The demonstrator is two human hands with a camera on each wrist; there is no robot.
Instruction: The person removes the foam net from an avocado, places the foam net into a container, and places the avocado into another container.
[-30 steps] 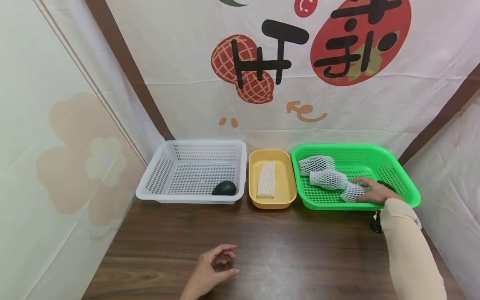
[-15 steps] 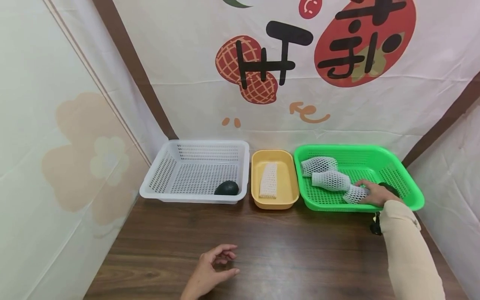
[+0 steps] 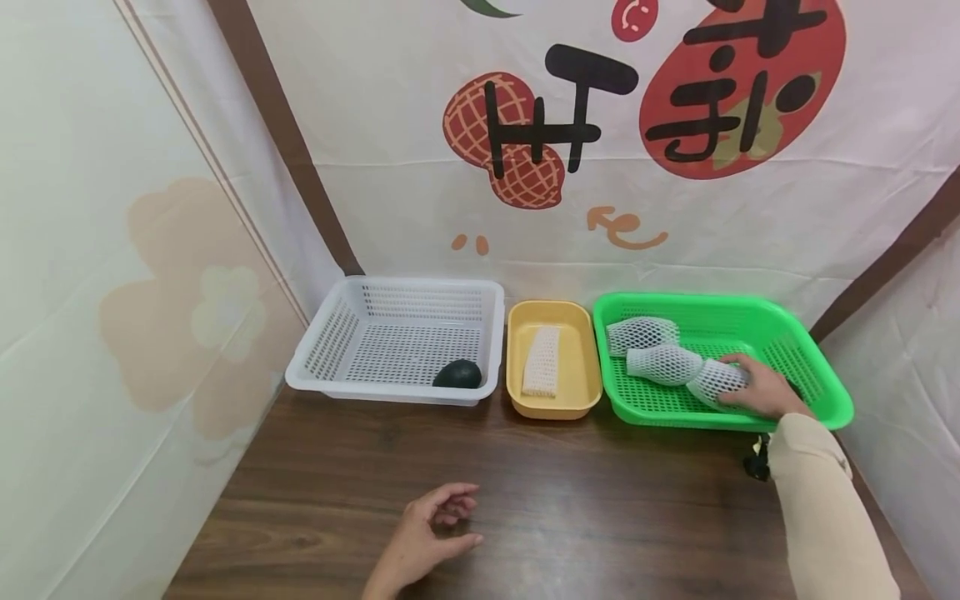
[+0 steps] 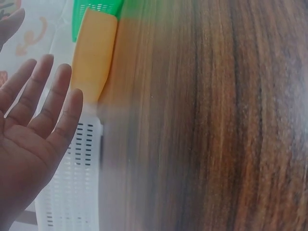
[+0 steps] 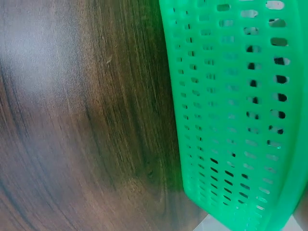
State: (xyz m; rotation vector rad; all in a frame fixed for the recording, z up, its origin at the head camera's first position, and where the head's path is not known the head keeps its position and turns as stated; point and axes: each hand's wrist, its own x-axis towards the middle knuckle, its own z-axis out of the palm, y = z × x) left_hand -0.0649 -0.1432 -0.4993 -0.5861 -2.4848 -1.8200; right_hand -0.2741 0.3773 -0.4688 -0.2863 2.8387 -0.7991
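Note:
My right hand [image 3: 767, 392] reaches into the green basket [image 3: 840, 400] and holds a fruit in a white foam net [image 3: 716, 382], fingers over its top and thumb at the near side. Dark skin shows through the mesh. Two more foam-netted fruits [image 3: 663, 364] lie to its left, the nearer one at its end. A bit of dark fruit [image 3: 795, 390] peeks out behind the hand. Over the table my left hand [image 3: 423, 533] hovers empty, fingers loosely bent; the left wrist view shows its palm [image 4: 24, 149]. In the right wrist view, the basket wall [image 5: 226, 110] hides the right hand.
A yellow tray [image 3: 588, 367] with a flat white foam net [image 3: 542, 362] stands beside the green basket. Left of it, a white basket [image 3: 300, 375] holds a dark green avocado-like fruit [image 3: 457, 374]. All stand along the back of the wooden table [image 3: 600, 508], against a printed cloth wall.
The head view has shifted slightly, moving the scene right. My right hand has closed further round the netted fruit and now covers more of the dark fruit behind it. The left hand stays put.

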